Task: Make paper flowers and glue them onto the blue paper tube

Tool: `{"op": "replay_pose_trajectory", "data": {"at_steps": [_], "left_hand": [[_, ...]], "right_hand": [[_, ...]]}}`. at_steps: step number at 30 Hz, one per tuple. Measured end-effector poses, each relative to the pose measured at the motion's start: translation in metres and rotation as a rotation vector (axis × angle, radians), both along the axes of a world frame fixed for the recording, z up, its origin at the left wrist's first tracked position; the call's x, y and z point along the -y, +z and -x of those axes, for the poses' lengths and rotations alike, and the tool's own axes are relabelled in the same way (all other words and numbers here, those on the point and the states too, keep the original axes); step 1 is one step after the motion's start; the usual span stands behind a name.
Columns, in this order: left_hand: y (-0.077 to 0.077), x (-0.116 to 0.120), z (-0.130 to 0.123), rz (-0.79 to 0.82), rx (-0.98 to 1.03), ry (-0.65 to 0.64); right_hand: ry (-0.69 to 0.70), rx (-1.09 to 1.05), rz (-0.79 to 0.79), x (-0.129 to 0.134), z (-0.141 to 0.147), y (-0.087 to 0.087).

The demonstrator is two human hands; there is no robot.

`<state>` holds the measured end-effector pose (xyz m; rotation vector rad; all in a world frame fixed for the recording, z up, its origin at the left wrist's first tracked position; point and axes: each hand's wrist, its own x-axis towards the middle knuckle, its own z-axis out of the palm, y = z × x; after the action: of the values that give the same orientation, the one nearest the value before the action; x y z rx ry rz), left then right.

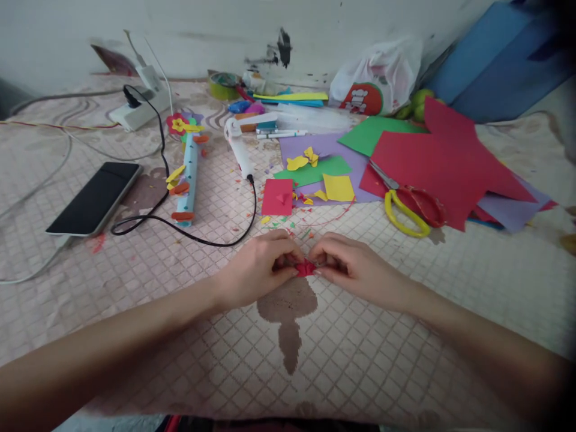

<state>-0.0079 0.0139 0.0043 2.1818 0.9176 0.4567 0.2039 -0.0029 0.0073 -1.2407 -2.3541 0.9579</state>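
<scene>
Between my two hands, low over the patterned cloth, is a small piece of red paper [306,268], creased or folded. My left hand [265,267] pinches its left side with thumb and fingers. On the right side, my right hand [348,264] grips it the same way. The fingertips cover much of the piece, so its full shape is hidden. Just beyond the hands lie a red paper square [276,197], a yellow paper square [339,188] and tiny coloured scraps.
Scissors with yellow and red handles [407,213] lie at right against large red paper [432,162]. A white glue gun [238,147] trails a black cord. Left are a decorated blue paper tube [188,174], a phone [95,198] and a power strip [139,108]. A plastic bag [378,75] stands behind.
</scene>
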Motion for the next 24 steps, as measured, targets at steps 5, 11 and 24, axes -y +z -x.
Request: {"op": "replay_pose_trajectory", "data": {"at_steps": [5,11,24], "left_hand": [[0.003,-0.004,-0.003,0.035,-0.078,-0.035],[0.003,-0.008,-0.004,0.045,-0.095,-0.035],[0.004,-0.012,-0.005,0.055,-0.135,-0.06]], "right_hand": [[0.019,0.036,0.027,-0.003,0.002,0.001],[0.026,0.02,0.062,-0.005,0.0,-0.002],[0.082,0.03,0.049,-0.009,0.0,-0.002]]}}
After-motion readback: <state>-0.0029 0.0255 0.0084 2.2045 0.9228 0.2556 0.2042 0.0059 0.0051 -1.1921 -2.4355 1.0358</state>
